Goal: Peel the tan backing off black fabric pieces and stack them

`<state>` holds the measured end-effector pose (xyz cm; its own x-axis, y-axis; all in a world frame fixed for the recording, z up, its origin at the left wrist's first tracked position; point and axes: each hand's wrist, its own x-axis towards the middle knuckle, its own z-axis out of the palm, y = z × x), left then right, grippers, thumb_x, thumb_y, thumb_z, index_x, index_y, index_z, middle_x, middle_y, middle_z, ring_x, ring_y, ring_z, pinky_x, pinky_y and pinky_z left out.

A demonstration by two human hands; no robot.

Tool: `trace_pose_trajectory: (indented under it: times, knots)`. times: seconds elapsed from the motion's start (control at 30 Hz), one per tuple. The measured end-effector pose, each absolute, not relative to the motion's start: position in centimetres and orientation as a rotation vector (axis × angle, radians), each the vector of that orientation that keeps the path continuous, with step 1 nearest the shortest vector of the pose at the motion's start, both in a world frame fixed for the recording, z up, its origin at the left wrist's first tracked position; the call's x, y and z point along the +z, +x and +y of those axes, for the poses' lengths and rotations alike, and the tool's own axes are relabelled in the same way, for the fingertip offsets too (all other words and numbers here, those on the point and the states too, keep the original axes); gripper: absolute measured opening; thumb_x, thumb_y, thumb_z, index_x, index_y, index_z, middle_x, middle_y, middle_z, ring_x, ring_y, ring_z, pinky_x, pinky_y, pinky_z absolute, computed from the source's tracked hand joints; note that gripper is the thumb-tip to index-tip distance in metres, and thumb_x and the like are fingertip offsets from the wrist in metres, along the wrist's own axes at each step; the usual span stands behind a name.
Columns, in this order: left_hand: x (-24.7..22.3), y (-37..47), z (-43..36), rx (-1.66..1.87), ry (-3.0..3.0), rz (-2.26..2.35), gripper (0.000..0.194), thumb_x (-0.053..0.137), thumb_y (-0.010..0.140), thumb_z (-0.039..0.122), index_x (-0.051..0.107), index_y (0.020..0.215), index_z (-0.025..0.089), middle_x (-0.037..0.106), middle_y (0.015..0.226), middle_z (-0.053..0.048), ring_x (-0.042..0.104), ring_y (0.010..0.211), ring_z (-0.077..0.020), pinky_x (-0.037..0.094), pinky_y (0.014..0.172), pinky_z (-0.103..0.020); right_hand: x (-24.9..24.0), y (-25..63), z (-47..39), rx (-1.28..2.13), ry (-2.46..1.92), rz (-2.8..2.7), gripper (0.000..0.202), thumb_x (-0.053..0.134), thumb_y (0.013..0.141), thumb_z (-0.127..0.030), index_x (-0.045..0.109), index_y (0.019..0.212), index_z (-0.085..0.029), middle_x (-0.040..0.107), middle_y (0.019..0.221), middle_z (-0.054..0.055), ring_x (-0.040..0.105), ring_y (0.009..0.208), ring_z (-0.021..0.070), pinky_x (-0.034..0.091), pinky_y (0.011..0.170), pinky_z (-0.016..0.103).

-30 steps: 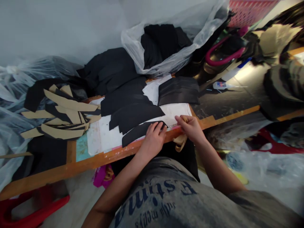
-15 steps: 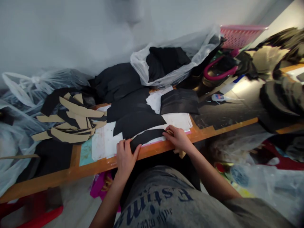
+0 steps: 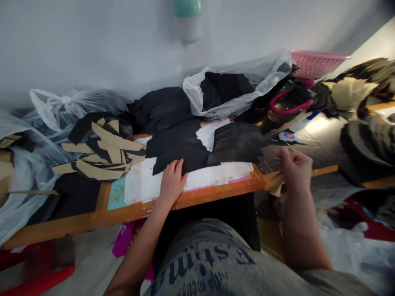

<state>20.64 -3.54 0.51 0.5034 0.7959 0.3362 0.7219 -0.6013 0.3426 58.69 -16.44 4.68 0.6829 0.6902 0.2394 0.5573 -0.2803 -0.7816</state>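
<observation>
My left hand (image 3: 173, 181) lies at the front edge of a black curved sheet (image 3: 166, 160), fingers stretched out with their tips on it. This sheet overlaps more black sheets (image 3: 175, 137) behind it. Beside them on the right sits another stack of black pieces (image 3: 237, 139). My right hand (image 3: 294, 164), slightly blurred, is raised over the table's front edge to the right with its fingers closed. Crumpled tan paper (image 3: 277, 185) hangs just below and left of that hand, seemingly held by it. White paper (image 3: 203, 179) lies under the black sheets.
A heap of tan and black cut pieces (image 3: 105, 152) lies at left. Behind are clear plastic bags (image 3: 197, 98) with black material. To the right are a small glue bottle (image 3: 286, 136), a magenta handle (image 3: 290, 109), a pink basket (image 3: 319, 63) and stacked curved pieces (image 3: 367, 139).
My right hand has left the curved black strip and swung right, the tan paper moving along with it. The left hand now rests flatter on the black sheet. The view has shifted slightly.
</observation>
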Motion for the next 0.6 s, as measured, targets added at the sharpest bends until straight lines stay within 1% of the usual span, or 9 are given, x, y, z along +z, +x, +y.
trace_pose_trajectory:
  times: [0.07, 0.1, 0.17, 0.23, 0.3, 0.37, 0.43, 0.5, 0.6]
  knots:
    - [0.6, 20.6, -2.9, 0.593, 2.543, 1.324, 0.05, 0.065, 0.091, 0.028, 0.057, 0.138, 0.012, 0.061, 0.117, -0.016, 0.06, 0.11, -0.0307, 0.052, 0.101, -0.049, 4.7, 56.2, -15.9, 0.369, -1.846, -0.983, 0.04, 0.062, 0.091, -0.056, 0.045, 0.07, -0.025, 0.036, 0.059, -0.004, 0.033, 0.052, 0.0142, 0.028, 0.051, 0.03]
    - [0.6, 20.4, -2.7, 0.56, 2.514, 1.315, 0.051, 0.065, 0.091, 0.029, 0.057, 0.138, 0.013, 0.061, 0.114, -0.015, 0.06, 0.108, -0.0297, 0.052, 0.1, -0.048, 4.6, 54.7, -15.4, 0.432, -1.82, -1.037, 0.036, 0.065, 0.087, -0.054, 0.05, 0.074, -0.025, 0.04, 0.06, -0.004, 0.036, 0.053, 0.014, 0.03, 0.051, 0.029]
    - [0.6, 19.9, -2.7, 0.526, 2.46, 1.286, 0.052, 0.064, 0.092, 0.029, 0.056, 0.141, 0.016, 0.06, 0.111, -0.012, 0.06, 0.107, -0.028, 0.053, 0.1, -0.046, 4.2, 51.7, -14.1, 0.489, -1.808, -1.259, 0.028, 0.063, 0.087, -0.048, 0.053, 0.078, -0.024, 0.047, 0.063, -0.003, 0.043, 0.056, 0.0147, 0.034, 0.055, 0.027]
    - [0.6, 19.3, -3.0, 0.533, 2.429, 1.274, 0.051, 0.061, 0.093, 0.029, 0.055, 0.143, 0.02, 0.059, 0.112, -0.011, 0.06, 0.108, -0.0268, 0.052, 0.101, -0.045, 3.6, 49.4, -12.8, 0.454, -1.855, -1.457, 0.021, 0.057, 0.09, -0.042, 0.054, 0.08, -0.024, 0.052, 0.063, -0.002, 0.05, 0.058, 0.0164, 0.036, 0.058, 0.027]
    - [0.5, 18.7, -3.3, 0.595, 2.421, 1.287, 0.05, 0.058, 0.095, 0.03, 0.054, 0.144, 0.022, 0.058, 0.116, -0.011, 0.059, 0.112, -0.0261, 0.051, 0.103, -0.045, 3.0, 48.1, -11.7, 0.403, -1.949, -1.595, 0.015, 0.05, 0.093, -0.035, 0.059, 0.092, -0.023, 0.06, 0.065, 0.0, 0.058, 0.06, 0.0196, 0.037, 0.06, 0.028]
    - [0.5, 17.5, -3.1, 0.682, 2.419, 1.332, 0.049, 0.056, 0.096, 0.032, 0.054, 0.144, 0.022, 0.057, 0.121, -0.012, 0.058, 0.116, -0.0258, 0.05, 0.107, -0.044, 2.6, 47.9, -10.9, 0.33, -2.089, -1.676, 0.026, 0.047, 0.096, -0.032, 0.06, 0.116, -0.021, 0.068, 0.071, 0.004, 0.065, 0.065, 0.0242, 0.039, 0.061, 0.03]
    - [0.6, 15.3, -2.2, 0.712, 2.423, 1.469, 0.046, 0.055, 0.096, 0.033, 0.058, 0.14, 0.022, 0.058, 0.123, -0.013, 0.058, 0.118, -0.026, 0.049, 0.108, -0.043, 2.3, 48.6, -10.5, 0.261, -2.267, -1.701, 0.042, 0.05, 0.097, -0.036, 0.052, 0.136, -0.018, 0.074, 0.078, 0.009, 0.07, 0.071, 0.0287, 0.042, 0.063, 0.032]
    - [0.9, 11.9, -0.8, 0.664, 2.42, 1.68, 0.042, 0.052, 0.094, 0.03, 0.062, 0.133, 0.02, 0.059, 0.124, -0.014, 0.058, 0.118, -0.0275, 0.048, 0.109, -0.043, 2.0, 49.9, -10.3, 0.251, -2.399, -1.7, 0.052, 0.056, 0.096, -0.045, 0.05, 0.139, -0.017, 0.077, 0.086, 0.012, 0.072, 0.077, 0.0321, 0.045, 0.065, 0.033]
    - [1.4, 5.8, 1.4, 0.594, 2.385, 1.875, 0.045, 0.047, 0.089, 0.019, 0.063, 0.131, 0.015, 0.056, 0.132, -0.019, 0.053, 0.126, -0.0346, 0.044, 0.111, -0.052, 1.4, 52.6, -10.3, 0.295, -2.439, -1.674, 0.054, 0.061, 0.094, -0.053, 0.053, 0.133, -0.018, 0.077, 0.096, 0.014, 0.073, 0.086, 0.0337, 0.048, 0.069, 0.035]
